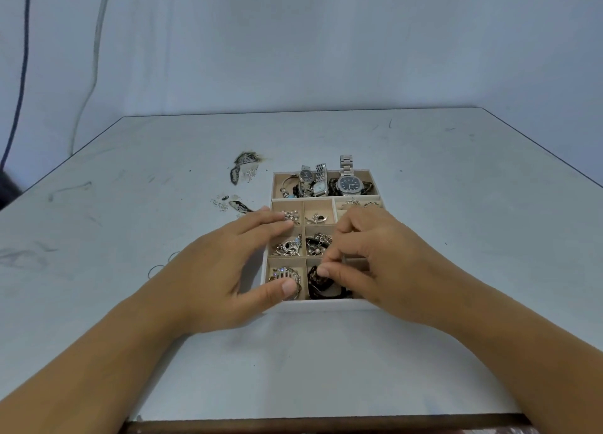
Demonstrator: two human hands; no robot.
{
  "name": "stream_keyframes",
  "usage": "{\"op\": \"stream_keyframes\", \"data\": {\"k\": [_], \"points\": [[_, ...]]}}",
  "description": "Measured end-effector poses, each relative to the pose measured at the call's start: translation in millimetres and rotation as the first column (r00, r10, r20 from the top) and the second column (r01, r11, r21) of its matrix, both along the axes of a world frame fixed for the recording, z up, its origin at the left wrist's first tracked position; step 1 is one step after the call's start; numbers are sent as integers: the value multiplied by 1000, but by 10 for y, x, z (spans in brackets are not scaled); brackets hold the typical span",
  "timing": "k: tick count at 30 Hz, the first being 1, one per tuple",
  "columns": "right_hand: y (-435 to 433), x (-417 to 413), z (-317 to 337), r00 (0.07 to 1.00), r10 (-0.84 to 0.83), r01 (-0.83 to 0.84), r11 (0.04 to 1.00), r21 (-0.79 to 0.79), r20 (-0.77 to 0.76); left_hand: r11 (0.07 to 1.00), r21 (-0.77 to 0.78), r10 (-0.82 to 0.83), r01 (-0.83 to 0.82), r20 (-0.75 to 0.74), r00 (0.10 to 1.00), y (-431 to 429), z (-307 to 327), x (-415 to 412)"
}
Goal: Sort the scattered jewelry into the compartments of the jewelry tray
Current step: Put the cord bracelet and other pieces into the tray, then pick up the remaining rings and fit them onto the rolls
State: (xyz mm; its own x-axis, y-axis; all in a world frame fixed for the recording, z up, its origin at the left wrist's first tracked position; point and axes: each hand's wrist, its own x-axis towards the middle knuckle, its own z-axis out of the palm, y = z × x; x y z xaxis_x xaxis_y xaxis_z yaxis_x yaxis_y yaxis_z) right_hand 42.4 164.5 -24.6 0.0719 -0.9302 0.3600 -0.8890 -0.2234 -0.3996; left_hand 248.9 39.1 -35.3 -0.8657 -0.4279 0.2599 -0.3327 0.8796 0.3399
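Observation:
The jewelry tray (pixel 313 305) is white with beige compartments and stands in the middle of the table. Its back compartment holds three watches (pixel 349 183) and bracelets. The smaller compartments hold silver pieces, and a black beaded piece (pixel 318 281) lies in the front middle one. My left hand (pixel 222 270) rests on the tray's left side, fingers fairly straight, thumb on the front left compartment. My right hand (pixel 385 257) hovers over the tray's right half and pinches a small thin piece between thumb and fingertips. Two thin wire hoops (pixel 156 269) lie on the table left of my left wrist.
Dark scorch-like stains (pixel 243 166) and tiny specks mark the table behind and left of the tray. Cables (pixel 19 90) hang down the wall at far left. The table's front edge (pixel 326 417) is close to me.

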Motion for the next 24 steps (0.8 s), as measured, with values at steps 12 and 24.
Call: {"op": "stream_keyframes", "data": {"k": [12, 24], "points": [[117, -401, 263, 992, -65, 51, 991, 126, 112, 1000, 1, 15, -15, 2, 1000, 35, 20, -25], [342, -1101, 268, 964, -267, 232, 855, 464, 10, 993, 38, -117, 116, 20, 993, 327, 316, -635]]}}
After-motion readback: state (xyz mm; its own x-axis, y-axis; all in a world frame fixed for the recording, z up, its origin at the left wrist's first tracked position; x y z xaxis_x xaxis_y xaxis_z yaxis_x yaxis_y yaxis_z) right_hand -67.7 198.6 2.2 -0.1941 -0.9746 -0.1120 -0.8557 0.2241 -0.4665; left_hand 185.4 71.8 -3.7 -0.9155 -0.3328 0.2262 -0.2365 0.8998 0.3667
